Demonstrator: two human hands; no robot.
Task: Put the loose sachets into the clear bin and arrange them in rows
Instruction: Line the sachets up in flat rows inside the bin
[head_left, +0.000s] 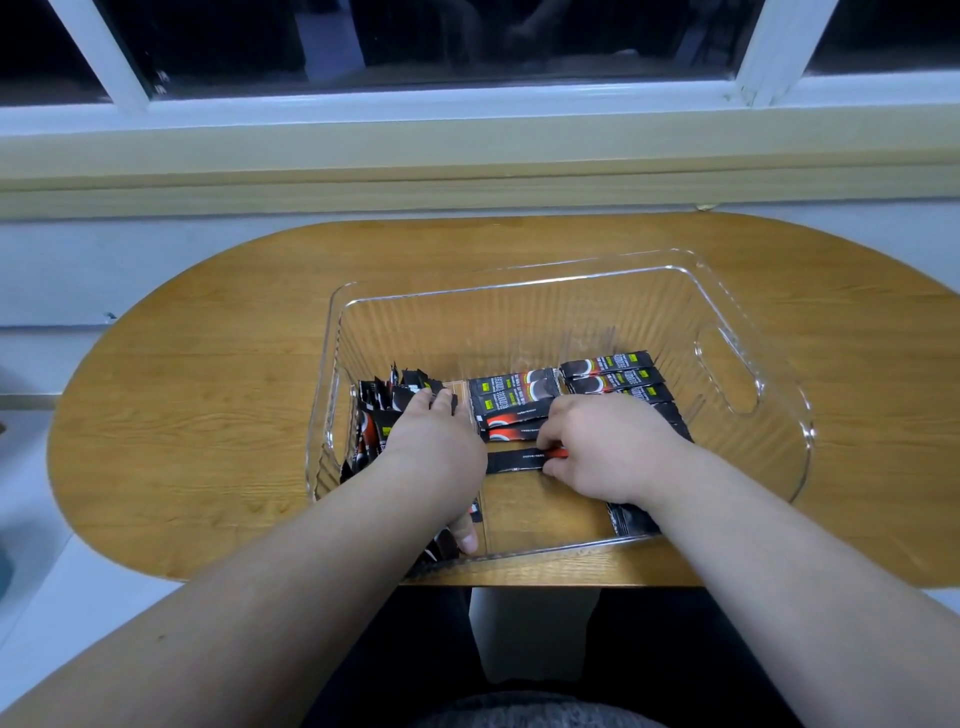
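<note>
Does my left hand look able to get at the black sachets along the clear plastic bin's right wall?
Probably yes: the clear plastic bin is open-topped and the far black sachets lie uncovered. The left hand would cross the middle row, beyond the right hand, which covers the nearer ones.

Single view: a head-worn wide-angle camera is looking forward and steeply down along the person's forearms (311, 571). It is sitting close above the near edge of the wooden table (208, 389), holding the clear bin (493, 332) centre frame and facing the window (467, 98) beyond. Straight edges are bowing outward.
</note>
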